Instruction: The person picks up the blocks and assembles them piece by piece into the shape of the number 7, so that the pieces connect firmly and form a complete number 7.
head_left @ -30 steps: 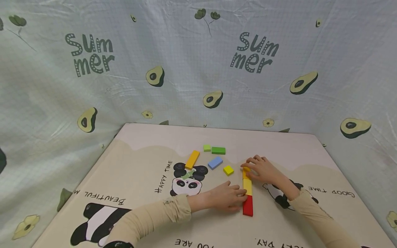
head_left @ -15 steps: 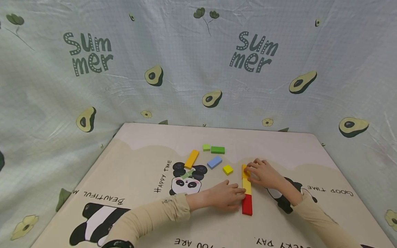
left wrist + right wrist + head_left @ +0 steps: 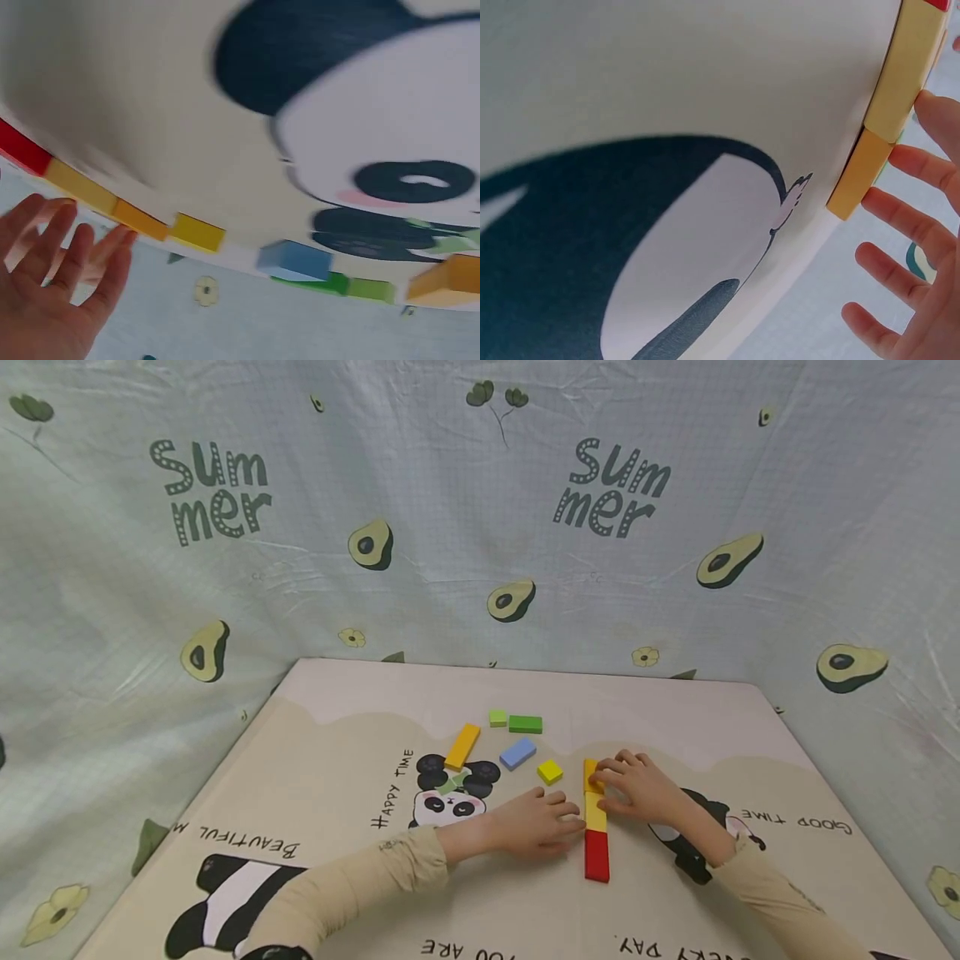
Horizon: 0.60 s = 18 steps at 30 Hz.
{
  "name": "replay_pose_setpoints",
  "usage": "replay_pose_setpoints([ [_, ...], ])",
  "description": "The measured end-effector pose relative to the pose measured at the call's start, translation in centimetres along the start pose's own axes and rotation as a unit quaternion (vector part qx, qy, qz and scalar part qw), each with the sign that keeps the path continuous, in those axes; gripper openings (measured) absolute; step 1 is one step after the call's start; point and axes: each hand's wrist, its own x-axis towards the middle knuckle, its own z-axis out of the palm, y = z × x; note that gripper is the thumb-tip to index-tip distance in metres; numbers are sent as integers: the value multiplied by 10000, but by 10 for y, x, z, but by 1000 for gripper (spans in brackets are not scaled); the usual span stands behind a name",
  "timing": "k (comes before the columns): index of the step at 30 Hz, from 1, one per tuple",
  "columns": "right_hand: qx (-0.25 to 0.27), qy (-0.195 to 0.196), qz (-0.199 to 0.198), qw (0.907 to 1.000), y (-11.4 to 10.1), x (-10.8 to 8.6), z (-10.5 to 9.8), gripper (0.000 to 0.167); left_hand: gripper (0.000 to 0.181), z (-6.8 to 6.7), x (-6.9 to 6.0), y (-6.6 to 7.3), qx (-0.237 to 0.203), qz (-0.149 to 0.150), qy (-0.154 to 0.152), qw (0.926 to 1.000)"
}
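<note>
Three blocks lie end to end in a line on the table: a red block (image 3: 597, 857) nearest, a pale yellow block (image 3: 596, 812) in the middle and an orange block (image 3: 590, 775) at the far end. My left hand (image 3: 534, 825) is spread just left of the line, fingertips by the pale yellow block (image 3: 81, 185). From the right, my right hand (image 3: 643, 788) reaches over with relaxed fingers. In the right wrist view its fingertips touch the sides of the orange block (image 3: 861, 172) and the pale yellow block (image 3: 904, 71).
Left of the line lie a small yellow block (image 3: 550, 772), a blue block (image 3: 517, 753), a green block (image 3: 525, 724), a light green block (image 3: 498, 717) and a long orange block (image 3: 462, 746). A printed cloth (image 3: 450, 527) hangs behind the table.
My left hand has drawn slightly left, away from the row. My right hand has shifted a little toward the near side and right, uncovering more of the orange block.
</note>
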Motion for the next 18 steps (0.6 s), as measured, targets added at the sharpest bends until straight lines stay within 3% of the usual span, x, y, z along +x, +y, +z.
replay_pose_setpoints([
  [9,-20,-36,10,10000,1,0,1,32,35,4,-28,-44,-24,-200,523,9984],
  [18,26,-199,94,9998,-2,1,-1,32,36,16,-50,-75,-374,-451,812,9950],
])
